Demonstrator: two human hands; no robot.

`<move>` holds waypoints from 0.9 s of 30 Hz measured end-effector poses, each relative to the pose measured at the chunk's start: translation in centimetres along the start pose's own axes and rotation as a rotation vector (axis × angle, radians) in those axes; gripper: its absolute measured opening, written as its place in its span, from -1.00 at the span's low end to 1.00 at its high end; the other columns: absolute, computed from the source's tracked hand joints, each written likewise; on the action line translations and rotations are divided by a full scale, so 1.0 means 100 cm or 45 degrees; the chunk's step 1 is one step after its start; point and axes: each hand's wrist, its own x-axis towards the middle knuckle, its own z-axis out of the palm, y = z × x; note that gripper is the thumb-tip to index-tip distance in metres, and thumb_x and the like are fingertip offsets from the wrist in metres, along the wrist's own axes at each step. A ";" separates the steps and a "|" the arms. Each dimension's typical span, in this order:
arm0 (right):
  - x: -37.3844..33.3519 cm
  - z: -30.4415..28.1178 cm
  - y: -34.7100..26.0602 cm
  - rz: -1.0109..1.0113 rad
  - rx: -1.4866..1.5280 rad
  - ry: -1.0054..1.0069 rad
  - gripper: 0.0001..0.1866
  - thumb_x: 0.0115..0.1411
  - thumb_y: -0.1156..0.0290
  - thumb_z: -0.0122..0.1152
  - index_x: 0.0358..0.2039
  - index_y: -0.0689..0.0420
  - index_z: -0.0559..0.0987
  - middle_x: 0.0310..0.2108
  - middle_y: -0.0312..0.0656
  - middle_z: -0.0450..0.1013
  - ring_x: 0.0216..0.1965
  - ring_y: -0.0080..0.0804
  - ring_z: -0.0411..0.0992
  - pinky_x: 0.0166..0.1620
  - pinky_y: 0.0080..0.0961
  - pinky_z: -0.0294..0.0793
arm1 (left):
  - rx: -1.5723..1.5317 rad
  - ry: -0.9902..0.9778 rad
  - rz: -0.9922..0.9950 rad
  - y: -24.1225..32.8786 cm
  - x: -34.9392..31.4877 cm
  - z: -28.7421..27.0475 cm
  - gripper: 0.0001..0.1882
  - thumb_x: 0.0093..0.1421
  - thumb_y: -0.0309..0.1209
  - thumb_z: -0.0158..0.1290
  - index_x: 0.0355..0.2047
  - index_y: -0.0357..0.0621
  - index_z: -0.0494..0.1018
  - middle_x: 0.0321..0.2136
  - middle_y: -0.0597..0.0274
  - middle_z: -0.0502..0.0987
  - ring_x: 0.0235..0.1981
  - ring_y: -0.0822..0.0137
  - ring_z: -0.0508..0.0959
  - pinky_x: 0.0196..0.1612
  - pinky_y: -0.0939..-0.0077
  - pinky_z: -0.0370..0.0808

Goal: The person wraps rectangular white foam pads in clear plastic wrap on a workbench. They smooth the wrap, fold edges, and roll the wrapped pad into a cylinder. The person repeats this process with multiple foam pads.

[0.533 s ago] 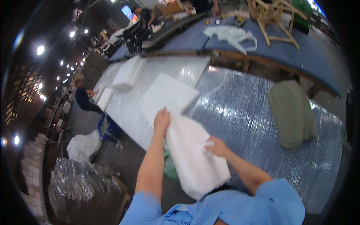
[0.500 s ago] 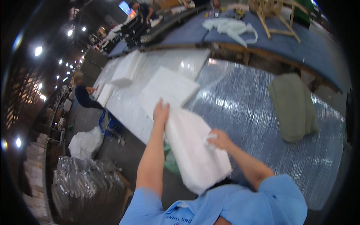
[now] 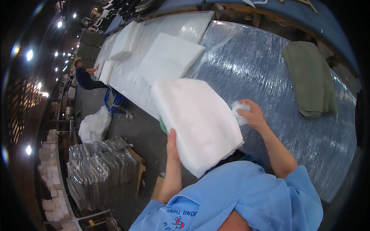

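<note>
A thick white padded cushion (image 3: 198, 119) with a soft fluffy surface is tilted up in front of my body. My left hand (image 3: 173, 145) grips its left edge, the thumb showing and the other fingers hidden behind it. Just off the cushion's right side, my right hand (image 3: 252, 114) pinches a wad of white fibre stuffing (image 3: 239, 111). Beyond the cushion, flat white wadding sheets (image 3: 171, 56) lie on the plastic-covered table (image 3: 246, 57). Something green (image 3: 162, 125) peeks out past the cushion's left edge.
Folded olive-green fabric (image 3: 311, 79) rests on the table's right. White foam blocks (image 3: 124, 40) sit at the far left, near another person (image 3: 85, 75). On the floor at left are a blue crate (image 3: 117, 101), a white bag (image 3: 95, 125) and a stack of plastic-wrapped panels (image 3: 102, 169).
My left hand has moved from the cushion's far end down to its left edge. My right hand, with the wad, has lifted away to the right. The view has tilted down.
</note>
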 end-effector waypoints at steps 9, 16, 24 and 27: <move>0.025 0.140 -0.143 -0.652 -0.028 -0.249 -0.44 0.14 0.36 0.46 0.15 0.14 0.52 -0.01 -0.10 0.55 0.01 -0.34 0.55 0.04 -0.39 0.55 | 0.897 0.223 1.057 0.009 0.006 0.055 0.19 0.22 -0.42 0.29 0.57 -0.14 -0.38 0.56 -0.22 -0.28 0.50 -0.19 0.04 0.51 -0.04 -0.04; -0.002 0.171 -0.191 -0.666 -0.509 -0.958 -0.03 0.18 0.21 0.39 0.50 0.15 0.10 0.25 0.14 0.40 0.24 -0.04 0.43 0.28 -0.20 0.38 | 1.261 0.244 1.638 0.009 0.012 0.081 0.16 0.11 -0.43 0.38 0.55 -0.13 -0.16 0.49 -0.17 0.01 0.50 -0.05 0.09 0.45 0.03 0.16; 0.007 0.135 -0.161 -0.166 0.416 -0.758 0.02 0.33 0.23 0.33 0.60 -0.02 -0.13 0.41 0.00 0.20 0.24 -0.24 0.38 0.31 -0.34 0.32 | -0.039 0.086 0.914 0.007 0.025 0.115 -0.44 0.31 -0.64 0.13 0.30 -0.13 0.31 0.13 0.16 0.48 0.13 0.35 0.51 0.22 0.40 0.46; -0.003 0.137 -0.160 -0.336 -0.046 -0.536 -0.06 0.31 0.36 0.34 0.57 -0.01 0.01 0.39 -0.02 0.22 0.23 -0.27 0.38 0.30 -0.37 0.35 | -0.310 0.098 0.778 0.008 0.036 0.109 -0.45 0.33 -0.67 0.08 0.31 -0.10 0.30 0.11 0.16 0.48 0.11 0.37 0.52 0.16 0.42 0.49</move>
